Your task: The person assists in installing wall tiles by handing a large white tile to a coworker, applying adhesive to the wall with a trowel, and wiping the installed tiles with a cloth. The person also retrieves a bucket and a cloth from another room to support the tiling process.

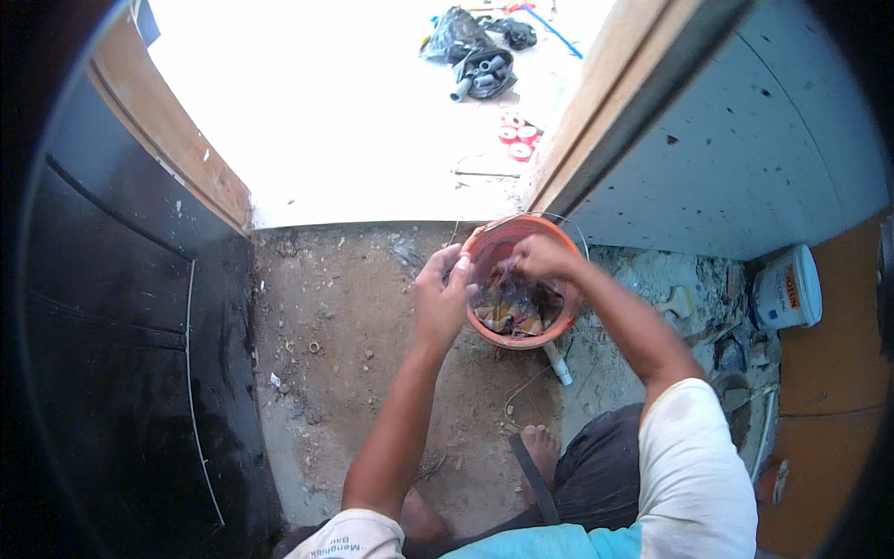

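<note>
An orange bucket (521,341) with a wire handle stands on the dirty ground in front of the doorway, holding a mixed, dark clutter that I cannot sort out. My left hand (445,284) is closed on the bucket's near left rim. My right hand (542,256) reaches into the bucket from the right, fingers curled over the contents; what they hold is too small and blurred to name. A pale pipe piece (562,371) lies beside the bucket's lower right side.
A dark door panel (121,345) lines the left, a pale panel (726,140) the right. A white pail (785,287) and a paintbrush (676,303) lie at right. Black bags with grey pipe fittings (484,74) and red rolls (520,135) lie beyond the threshold.
</note>
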### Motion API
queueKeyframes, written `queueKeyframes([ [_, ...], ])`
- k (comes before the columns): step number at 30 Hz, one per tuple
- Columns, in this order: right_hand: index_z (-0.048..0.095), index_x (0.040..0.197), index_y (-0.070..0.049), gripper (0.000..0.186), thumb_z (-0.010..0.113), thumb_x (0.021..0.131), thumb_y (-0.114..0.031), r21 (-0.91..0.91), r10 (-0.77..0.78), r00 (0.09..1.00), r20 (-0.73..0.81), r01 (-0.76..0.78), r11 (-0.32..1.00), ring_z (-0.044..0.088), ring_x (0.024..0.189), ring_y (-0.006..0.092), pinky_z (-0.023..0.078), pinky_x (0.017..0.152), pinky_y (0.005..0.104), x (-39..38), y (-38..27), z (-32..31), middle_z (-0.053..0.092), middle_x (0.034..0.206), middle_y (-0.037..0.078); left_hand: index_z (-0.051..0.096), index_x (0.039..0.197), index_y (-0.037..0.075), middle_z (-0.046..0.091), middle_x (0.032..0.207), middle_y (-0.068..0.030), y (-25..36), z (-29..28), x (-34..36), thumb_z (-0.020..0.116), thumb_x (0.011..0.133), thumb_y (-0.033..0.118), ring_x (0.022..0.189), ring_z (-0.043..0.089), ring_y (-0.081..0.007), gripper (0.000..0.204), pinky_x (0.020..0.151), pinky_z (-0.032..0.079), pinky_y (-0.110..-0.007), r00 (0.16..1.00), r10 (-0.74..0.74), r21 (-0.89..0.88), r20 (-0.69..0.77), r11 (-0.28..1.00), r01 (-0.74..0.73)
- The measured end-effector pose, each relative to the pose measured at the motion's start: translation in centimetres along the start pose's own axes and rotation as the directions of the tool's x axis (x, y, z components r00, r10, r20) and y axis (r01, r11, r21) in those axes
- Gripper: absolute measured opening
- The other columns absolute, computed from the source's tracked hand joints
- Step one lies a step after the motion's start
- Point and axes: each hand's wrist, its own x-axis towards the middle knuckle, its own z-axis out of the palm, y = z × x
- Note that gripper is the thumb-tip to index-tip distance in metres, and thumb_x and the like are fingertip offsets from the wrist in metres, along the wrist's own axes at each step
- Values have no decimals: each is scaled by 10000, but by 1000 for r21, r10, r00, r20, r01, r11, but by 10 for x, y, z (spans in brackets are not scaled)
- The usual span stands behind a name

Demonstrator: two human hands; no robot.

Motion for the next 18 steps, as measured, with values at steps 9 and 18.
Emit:
queueKeyframes([
  [9, 633, 994, 33, 146, 622, 878, -54, 645, 1, 947, -322, 219, 732, 664, 807, 138, 571, 732, 283, -143, -81, -136, 675, 916, 96, 425, 1362, -75, 607, 1205, -208, -34, 64, 14, 641, 896, 219, 1121, 586, -263, 591, 957, 449, -315, 984, -20, 287, 176, 957, -32],
  [18, 605, 1168, -17, 417, 514, 764, 36, 232, -70, 913, -403, 175, 957, 644, 981, 279, 489, 895, 392, -100, -45, -95, 671, 1009, 175, 309, 1431, -49, 461, 1353, -219, -35, 47, 5, 628, 917, 275, 1202, 504, -345, 686, 897, 489, -432, 977, -212, 2, 34, 977, 212],
])
